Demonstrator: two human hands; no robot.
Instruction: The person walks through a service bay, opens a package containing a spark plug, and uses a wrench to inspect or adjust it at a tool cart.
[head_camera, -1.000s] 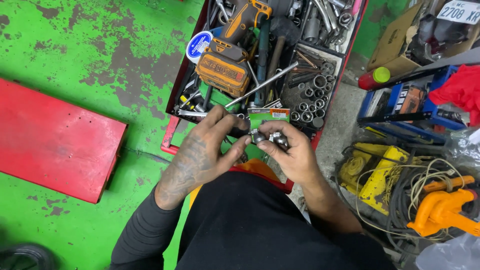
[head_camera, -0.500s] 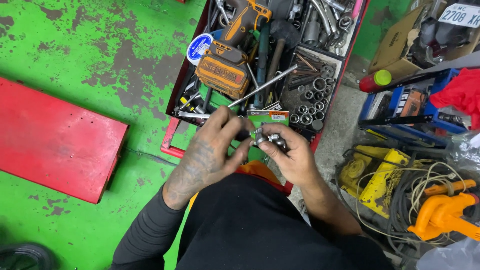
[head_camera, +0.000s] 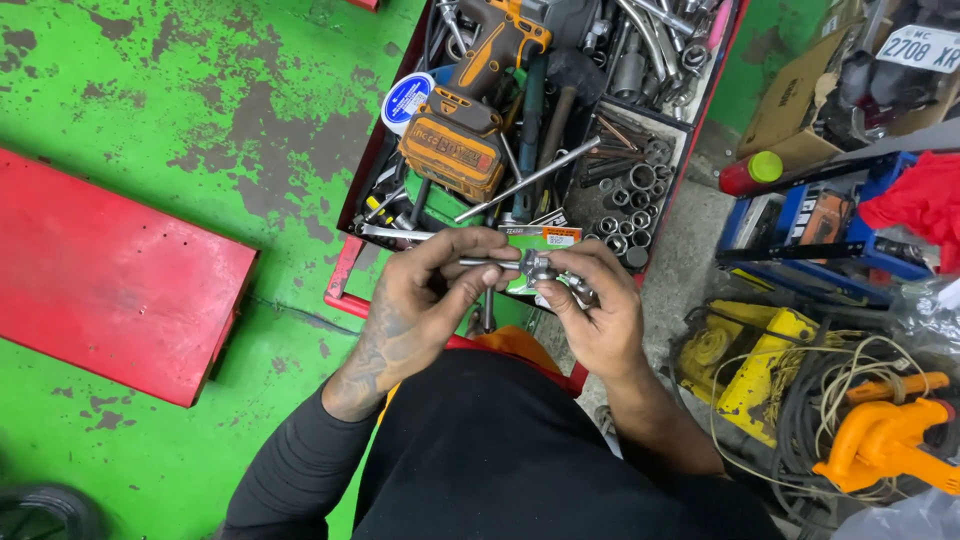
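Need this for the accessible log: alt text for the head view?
Both hands, left and right, hold a small metal tool together over a red toolbox crammed with sockets and an orange drill, on a chipped green floor.

Two hands (head_camera: 500, 300), one cordless drill (head_camera: 470, 110), one toolbox (head_camera: 345, 275)

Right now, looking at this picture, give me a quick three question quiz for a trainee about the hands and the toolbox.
1. True or false: both hands, the left hand and the right hand, grip one small metal tool.
2. Which lies in the red toolbox? A) an orange cordless drill B) a paint roller C) a saw
3. What colour is the floor?

Key: 1 true. 2 A, the orange cordless drill. 3 green, with worn patches.
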